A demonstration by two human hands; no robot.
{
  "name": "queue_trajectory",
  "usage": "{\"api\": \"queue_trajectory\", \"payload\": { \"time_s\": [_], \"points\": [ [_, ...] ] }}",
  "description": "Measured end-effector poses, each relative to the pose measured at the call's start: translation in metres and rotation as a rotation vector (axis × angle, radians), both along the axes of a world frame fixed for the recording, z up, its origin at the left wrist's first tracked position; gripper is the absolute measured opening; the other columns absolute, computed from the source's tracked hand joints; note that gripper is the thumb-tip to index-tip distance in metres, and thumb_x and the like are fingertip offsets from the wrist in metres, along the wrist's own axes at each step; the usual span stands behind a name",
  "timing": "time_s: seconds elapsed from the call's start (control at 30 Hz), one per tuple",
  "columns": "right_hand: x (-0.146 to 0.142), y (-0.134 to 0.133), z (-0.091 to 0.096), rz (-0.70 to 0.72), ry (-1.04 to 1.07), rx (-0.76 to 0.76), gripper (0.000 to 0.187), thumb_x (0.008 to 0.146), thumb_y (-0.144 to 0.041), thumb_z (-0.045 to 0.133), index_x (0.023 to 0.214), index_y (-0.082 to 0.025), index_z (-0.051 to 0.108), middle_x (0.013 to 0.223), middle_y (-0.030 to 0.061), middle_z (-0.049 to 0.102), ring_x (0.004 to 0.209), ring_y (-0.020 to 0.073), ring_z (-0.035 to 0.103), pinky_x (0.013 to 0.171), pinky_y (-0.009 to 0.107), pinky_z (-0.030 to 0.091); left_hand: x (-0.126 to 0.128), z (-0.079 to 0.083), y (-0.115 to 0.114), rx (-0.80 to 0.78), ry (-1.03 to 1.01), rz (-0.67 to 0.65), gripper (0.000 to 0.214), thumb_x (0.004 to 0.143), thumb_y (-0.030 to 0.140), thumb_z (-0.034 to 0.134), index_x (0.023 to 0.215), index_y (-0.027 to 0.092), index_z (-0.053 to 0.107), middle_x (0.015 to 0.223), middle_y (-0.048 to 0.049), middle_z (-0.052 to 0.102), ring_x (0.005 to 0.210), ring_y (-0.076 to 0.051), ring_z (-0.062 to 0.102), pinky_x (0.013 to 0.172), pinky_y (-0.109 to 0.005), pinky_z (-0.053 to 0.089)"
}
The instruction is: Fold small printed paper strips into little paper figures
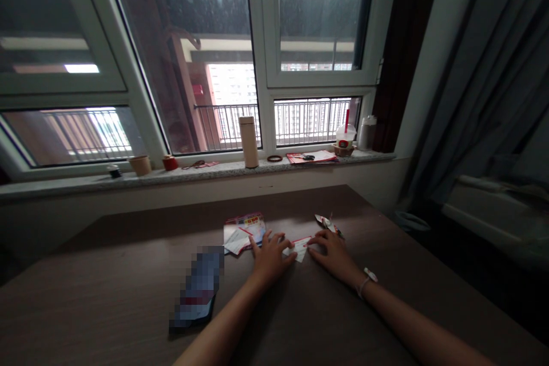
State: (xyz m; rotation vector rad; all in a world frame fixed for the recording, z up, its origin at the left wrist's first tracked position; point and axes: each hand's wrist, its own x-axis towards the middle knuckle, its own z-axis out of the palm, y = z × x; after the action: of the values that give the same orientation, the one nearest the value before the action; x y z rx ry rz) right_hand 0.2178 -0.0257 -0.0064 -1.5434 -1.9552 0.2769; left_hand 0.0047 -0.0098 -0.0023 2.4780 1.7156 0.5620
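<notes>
A small white and red piece of paper [299, 248] lies on the dark brown table [128, 274]. My left hand [269, 254] rests on its left edge with fingers spread flat. My right hand [331, 251] presses its right edge, fingers stretched out flat; a thin bracelet is on that wrist. A colourful printed sheet [244, 230] lies just left of my left hand. A small folded paper shape [328, 223] sits just beyond my right hand.
A phone [198, 291] lies on the table to the left of my left arm. On the window sill [86, 180] stand a tall beige flask [249, 141], a small cup [140, 164], a red pot [170, 163], scissors on red papers [311, 156] and a drink cup [345, 137]. A curtain [484, 86] hangs at right.
</notes>
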Motion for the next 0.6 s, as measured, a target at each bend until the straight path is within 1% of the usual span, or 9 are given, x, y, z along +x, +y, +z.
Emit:
{"api": "queue_trajectory", "payload": {
  "time_s": [0.07, 0.17, 0.33, 0.47, 0.6],
  "points": [
    [0.0, -0.002, 0.002, 0.032, 0.006, 0.001, 0.023, 0.084, -0.039, 0.056, 0.097, -0.032, 0.073, 0.113, 0.004, 0.059, 0.114, 0.0218, 0.051, 0.101, 0.038, 0.034, 0.0, 0.0, 0.0, -0.01, 0.012, 0.002, 0.025, 0.085, 0.05, 0.058, 0.105, 0.038, 0.065, 0.137, 0.0018, 0.053, 0.136, -0.036, 0.029, 0.102, -0.078, -0.003],
    [-0.002, -0.005, 0.004, 0.033, -0.018, -0.021, 0.021, 0.082, -0.037, 0.059, 0.096, -0.034, 0.074, 0.114, 0.0035, 0.059, 0.115, 0.0219, 0.05, 0.102, 0.038, 0.034, 0.001, 0.002, 0.0, -0.041, 0.031, 0.013, 0.027, 0.084, 0.05, 0.058, 0.107, 0.038, 0.065, 0.139, 0.0014, 0.051, 0.136, -0.036, 0.027, 0.103, -0.077, -0.001],
    [-0.005, -0.006, 0.008, -0.06, -0.096, -0.009, 0.024, 0.083, -0.039, 0.057, 0.098, -0.034, 0.075, 0.116, 0.0047, 0.058, 0.114, 0.0227, 0.05, 0.102, 0.037, 0.035, 0.002, 0.006, 0.0, -0.066, 0.034, 0.02, 0.027, 0.084, 0.05, 0.057, 0.108, 0.039, 0.065, 0.14, 0.0007, 0.05, 0.137, -0.036, 0.027, 0.104, -0.076, 0.002],
    [-0.005, -0.004, 0.011, -0.149, -0.162, 0.03, 0.026, 0.083, -0.041, 0.057, 0.1, -0.034, 0.074, 0.115, 0.0064, 0.059, 0.115, 0.025, 0.048, 0.104, 0.04, 0.033, 0.001, 0.005, 0.0, -0.066, 0.013, 0.01, 0.026, 0.084, 0.049, 0.058, 0.107, 0.038, 0.065, 0.139, 0.001, 0.051, 0.136, -0.037, 0.027, 0.103, -0.077, 0.001],
    [-0.004, -0.002, 0.012, -0.189, -0.2, 0.052, 0.029, 0.087, -0.044, 0.053, 0.104, -0.033, 0.073, 0.114, 0.008, 0.058, 0.114, 0.0259, 0.048, 0.1, 0.04, 0.036, 0.001, 0.002, 0.001, -0.058, 0.002, 0.002, 0.026, 0.085, 0.049, 0.057, 0.107, 0.038, 0.065, 0.139, 0.001, 0.05, 0.137, -0.036, 0.026, 0.102, -0.078, -0.002]
  ]
}}
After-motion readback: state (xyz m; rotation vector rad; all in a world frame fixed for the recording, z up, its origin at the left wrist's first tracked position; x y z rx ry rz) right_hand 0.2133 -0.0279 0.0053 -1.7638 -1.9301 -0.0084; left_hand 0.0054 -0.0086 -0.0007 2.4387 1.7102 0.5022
